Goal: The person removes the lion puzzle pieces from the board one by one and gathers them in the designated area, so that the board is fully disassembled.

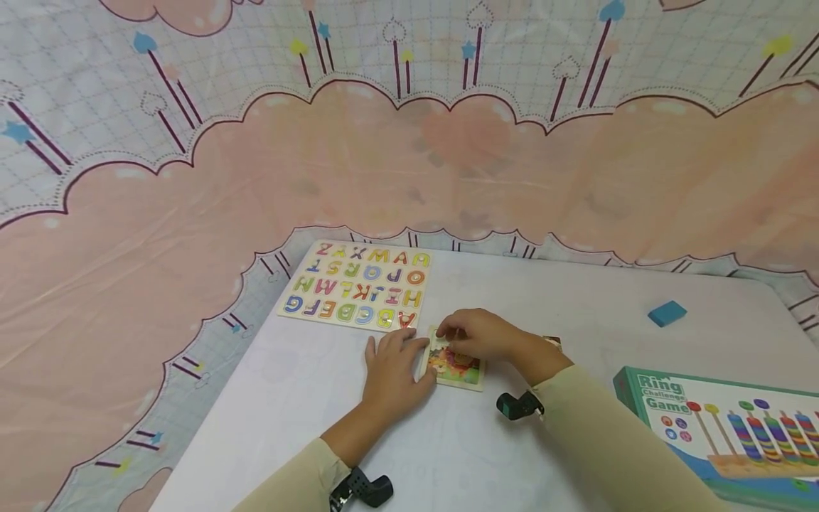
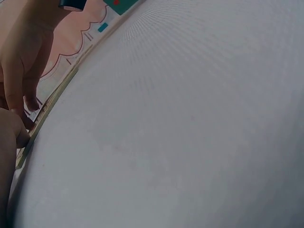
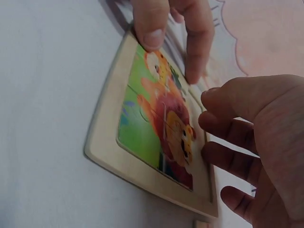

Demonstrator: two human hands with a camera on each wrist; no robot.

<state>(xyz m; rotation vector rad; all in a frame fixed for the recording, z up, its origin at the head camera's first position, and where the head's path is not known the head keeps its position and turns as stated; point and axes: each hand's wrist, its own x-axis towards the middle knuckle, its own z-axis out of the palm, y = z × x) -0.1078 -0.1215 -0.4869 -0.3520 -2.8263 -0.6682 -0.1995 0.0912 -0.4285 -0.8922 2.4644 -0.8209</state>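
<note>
A small wooden jigsaw puzzle (image 1: 456, 361) with a lion picture in a pale frame lies on the white table. My left hand (image 1: 398, 370) rests at its left side, fingers spread; its thumb (image 3: 154, 38) presses the frame's corner and the index finger (image 3: 199, 52) reaches the same end. Over the far part of the puzzle is my right hand (image 1: 483, 334), its fingers (image 3: 232, 128) loosely bent and pointing down at the board. No piece shows between them. Coloured pieces fill the near part of the frame; the far strip looks bare wood, partly hidden by the right hand.
A wooden alphabet board (image 1: 355, 284) lies at the back left. To the right are a blue block (image 1: 667, 313) and a Ring Challenge Game box (image 1: 723, 434). A small brown-edged item (image 1: 553, 342) shows behind the right wrist. Patterned cloth hangs behind the table.
</note>
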